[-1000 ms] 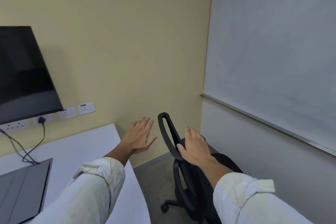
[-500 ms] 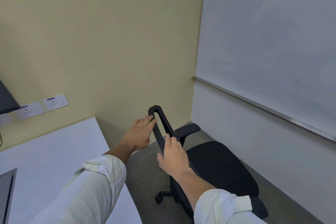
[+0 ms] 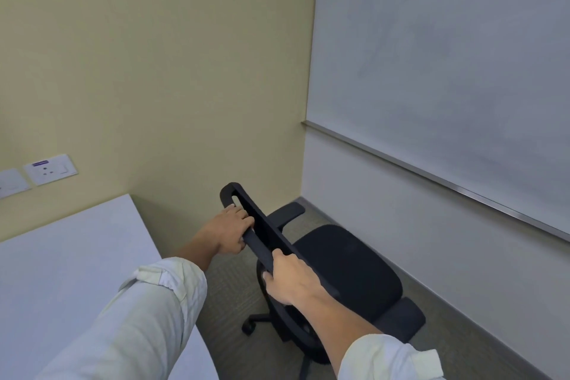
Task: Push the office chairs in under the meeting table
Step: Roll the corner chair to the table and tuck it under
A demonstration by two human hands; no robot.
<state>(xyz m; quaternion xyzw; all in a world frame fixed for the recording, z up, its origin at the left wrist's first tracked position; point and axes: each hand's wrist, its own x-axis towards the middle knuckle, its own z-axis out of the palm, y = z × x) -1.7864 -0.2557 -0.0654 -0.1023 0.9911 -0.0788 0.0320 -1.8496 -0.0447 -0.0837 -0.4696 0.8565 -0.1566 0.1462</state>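
Observation:
A black office chair (image 3: 348, 259) stands in the room's corner, right of the white meeting table (image 3: 68, 262), its seat facing the right-hand wall. Its backrest top rail (image 3: 265, 234) runs diagonally toward me. My left hand (image 3: 229, 231) grips the far part of the rail, fingers curled over it. My right hand (image 3: 291, 279) grips the near part of the same rail. One armrest (image 3: 285, 213) shows beyond the backrest, another (image 3: 401, 316) at the seat's near right. A wheel (image 3: 248, 325) of the base rests on the carpet.
A large whiteboard (image 3: 447, 71) covers the right wall, close behind the chair seat. The beige wall (image 3: 160, 71) ahead carries power sockets (image 3: 51, 169) above the table's far edge. Grey carpet (image 3: 229, 287) fills the narrow gap between table and chair.
Both hands went from open and hovering at the backrest to closed around its top rail. The view turned right, so the screen and the cable left the frame.

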